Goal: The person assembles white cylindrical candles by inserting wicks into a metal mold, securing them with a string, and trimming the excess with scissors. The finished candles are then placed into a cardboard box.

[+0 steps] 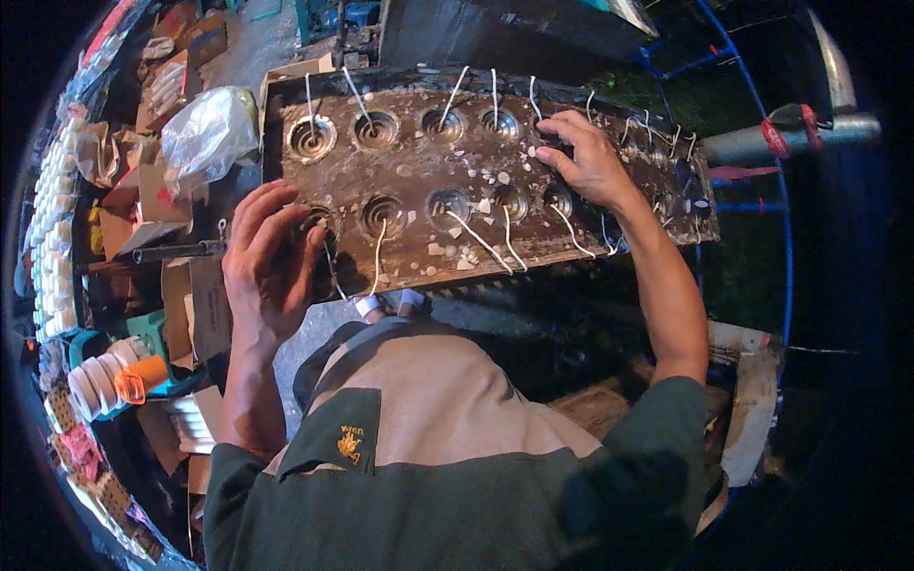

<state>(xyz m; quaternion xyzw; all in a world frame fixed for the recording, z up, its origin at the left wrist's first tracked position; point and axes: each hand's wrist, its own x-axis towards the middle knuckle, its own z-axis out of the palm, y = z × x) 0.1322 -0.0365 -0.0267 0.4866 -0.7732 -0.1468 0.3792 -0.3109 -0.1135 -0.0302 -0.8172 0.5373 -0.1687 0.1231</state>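
Note:
In front of me is a long dark wooden board (419, 266) with two rows of round metal cups set into it. White cords (484, 246) come out of the cups, several draped over the near edge and others over the far edge. My left hand (268, 249) is at the board's near left corner, fingers loosely bent and apart, partly covering a cup there. My right hand (592, 164) hovers over or rests on the right half, thumb and forefinger apart beside a far-row cup its fingers hide. I see nothing held in either hand.
White flakes (466, 259) lie scattered on the board. At left are a clear plastic bag (211, 133), open cardboard boxes (148, 211), stacked white rings (100, 383) and an orange cup (141, 379). A metal pipe (790, 141) with red ties and blue bars stands at right.

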